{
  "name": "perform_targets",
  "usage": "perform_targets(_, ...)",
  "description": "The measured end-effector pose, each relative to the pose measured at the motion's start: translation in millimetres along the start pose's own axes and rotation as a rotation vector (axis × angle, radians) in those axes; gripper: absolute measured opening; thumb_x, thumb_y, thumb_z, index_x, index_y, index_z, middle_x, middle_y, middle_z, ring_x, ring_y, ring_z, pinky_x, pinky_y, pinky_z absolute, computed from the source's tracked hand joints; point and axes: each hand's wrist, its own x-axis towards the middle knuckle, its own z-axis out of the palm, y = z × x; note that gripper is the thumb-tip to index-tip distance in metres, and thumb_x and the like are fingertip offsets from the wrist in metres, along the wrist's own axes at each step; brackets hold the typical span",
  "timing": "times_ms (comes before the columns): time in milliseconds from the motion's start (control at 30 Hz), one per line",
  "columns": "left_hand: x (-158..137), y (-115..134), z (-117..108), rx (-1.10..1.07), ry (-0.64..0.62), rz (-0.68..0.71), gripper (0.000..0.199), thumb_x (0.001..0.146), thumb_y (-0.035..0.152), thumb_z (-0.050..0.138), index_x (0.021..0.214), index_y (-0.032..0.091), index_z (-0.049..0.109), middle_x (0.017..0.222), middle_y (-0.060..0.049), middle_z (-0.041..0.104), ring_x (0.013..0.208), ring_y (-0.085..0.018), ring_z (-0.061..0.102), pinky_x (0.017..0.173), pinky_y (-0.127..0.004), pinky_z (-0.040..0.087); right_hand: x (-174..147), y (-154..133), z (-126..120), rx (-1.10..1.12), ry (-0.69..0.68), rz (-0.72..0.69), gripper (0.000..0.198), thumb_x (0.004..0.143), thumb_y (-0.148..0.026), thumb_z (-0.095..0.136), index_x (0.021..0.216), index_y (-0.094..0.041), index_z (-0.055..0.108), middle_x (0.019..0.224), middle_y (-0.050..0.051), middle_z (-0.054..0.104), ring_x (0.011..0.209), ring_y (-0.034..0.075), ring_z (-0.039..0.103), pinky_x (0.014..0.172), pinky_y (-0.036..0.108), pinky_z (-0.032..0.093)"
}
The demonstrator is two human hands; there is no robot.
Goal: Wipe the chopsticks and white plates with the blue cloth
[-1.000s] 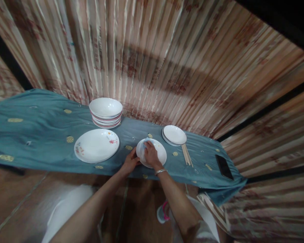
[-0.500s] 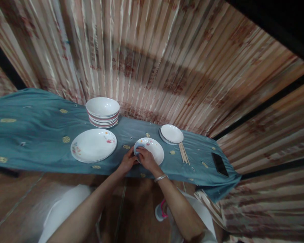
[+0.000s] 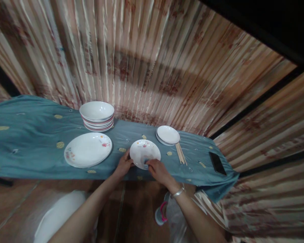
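A white round plate (image 3: 143,152) with a small floral print lies near the front edge of the cloth-covered table. Its left rim is gripped by my left hand (image 3: 124,164), the fingers closed around the edge. My right hand (image 3: 159,171), with a silver bangle at the wrist, pinches a small light-blue cloth (image 3: 146,162) against the lower right of the plate's inner face. Most of that cloth is hidden or blurred, so its exact shape is unclear. Left of my hands rests a large oval floral plate (image 3: 87,151), apparently on top of another.
Behind the oval plate stands a stack of white bowls (image 3: 97,111) with red bands. Small white plates (image 3: 168,134) are stacked to the right, beside several wooden chopsticks (image 3: 181,154). A black phone (image 3: 217,163) lies near the table's right end. A pleated curtain (image 3: 142,67) hangs behind.
My right hand has moved with the blue cloth from the plate's left side to its lower right. My left hand stays at the left rim. The view has shifted slightly.
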Motion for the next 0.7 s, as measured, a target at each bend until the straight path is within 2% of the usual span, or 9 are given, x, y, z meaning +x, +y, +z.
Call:
perform_targets(100,8,-15,-2,0.097,0.122,0.042,0.089,0.065,0.024,0.064,0.146,0.024,0.028,0.15,-0.016,0.036,0.124,-0.036,0.048,0.09,-0.052,0.05,-9,18,-4,0.047,0.232,0.087,0.03,0.077,-0.01,0.048,0.096,-0.018,0.07,0.098,0.01,0.071,0.096,0.023,0.064,0.09,0.038,0.048)
perform_targets(167,8,-18,-4,0.293,0.168,0.187,0.083,0.07,0.027,0.064,0.146,0.024,0.029,0.151,-0.015,0.033,0.134,-0.034,0.037,0.104,-0.052,0.038,-14,31,-4,0.205,0.402,0.185,0.028,0.077,-0.015,0.048,0.094,-0.019,0.071,0.097,0.009,0.072,0.093,0.023,0.064,0.088,0.037,0.049)
perform_targets(233,2,-17,-5,0.563,0.17,0.405,0.073,0.075,0.03,0.062,0.143,0.021,0.037,0.153,-0.014,0.031,0.141,-0.033,0.024,0.112,-0.052,0.023,-17,42,-1,0.448,0.537,0.308,0.025,0.075,-0.022,0.052,0.089,-0.02,0.072,0.09,0.006,0.073,0.085,0.022,0.065,0.084,0.037,0.05)
perform_targets(300,-8,-14,-3,0.829,0.079,0.604,0.063,0.078,0.032,0.061,0.138,0.018,0.045,0.153,-0.016,0.029,0.144,-0.032,0.014,0.113,-0.054,0.016,-17,50,4,0.758,0.636,0.431,0.022,0.071,-0.028,0.057,0.083,-0.018,0.073,0.082,0.005,0.074,0.078,0.021,0.066,0.079,0.036,0.052)
perform_targets(367,-19,-12,2,1.043,-0.089,0.699,0.056,0.079,0.031,0.062,0.133,0.019,0.052,0.15,-0.016,0.036,0.144,-0.032,0.014,0.112,-0.056,0.016,-14,53,9,1.066,0.71,0.519,0.022,0.066,-0.031,0.062,0.08,-0.017,0.072,0.078,0.004,0.074,0.074,0.02,0.066,0.076,0.034,0.053)
perform_targets(467,-29,-14,10,1.275,-0.237,0.698,0.043,0.08,0.018,0.057,0.122,0.024,0.062,0.142,-0.013,0.048,0.141,-0.033,0.023,0.11,-0.063,0.013,-6,52,9,1.359,0.763,0.584,0.022,0.061,-0.028,0.066,0.079,-0.018,0.072,0.08,0.003,0.074,0.075,0.019,0.068,0.075,0.032,0.054)
perform_targets(567,-29,-14,17,1.35,-0.241,0.661,0.037,0.081,0.009,0.05,0.107,0.027,0.071,0.134,-0.01,0.057,0.137,-0.032,0.032,0.11,-0.065,0.007,0,50,2,1.458,0.764,0.607,0.019,0.059,-0.022,0.067,0.077,-0.019,0.072,0.081,0.002,0.075,0.079,0.019,0.069,0.077,0.031,0.055)
perform_targets(700,-26,-9,26,1.303,-0.222,0.628,0.03,0.081,0.011,0.052,0.093,0.028,0.074,0.123,-0.008,0.066,0.132,-0.031,0.041,0.108,-0.066,-0.006,1,50,-7,1.468,0.819,0.621,0.012,0.06,-0.019,0.068,0.072,-0.019,0.069,0.075,0.0,0.074,0.075,0.017,0.069,0.073,0.028,0.056)
